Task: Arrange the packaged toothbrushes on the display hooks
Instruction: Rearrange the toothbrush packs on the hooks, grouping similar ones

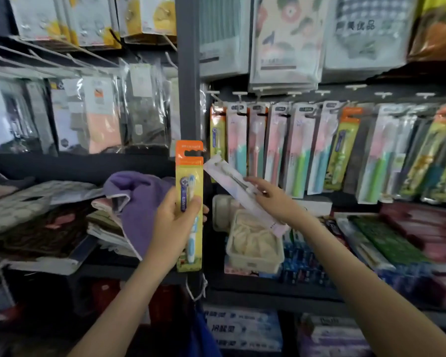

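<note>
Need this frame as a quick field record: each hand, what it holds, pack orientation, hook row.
left hand: grips orange-and-yellow toothbrush pack, thumb across its front
left pack orientation: upright, hang hole on top, in front of the dark shelf post
right hand: holds white-and-pink toothbrush pack
right pack orientation: tilted, upper end pointing up-left
display hooks: row at upper right, carrying hanging toothbrush packs side by side
held packs on hooks: neither yet

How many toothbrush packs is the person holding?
2: an orange-topped yellow pack upright in the left hand, a white pack tilted in the right hand. Extras behind may be hidden.
</note>
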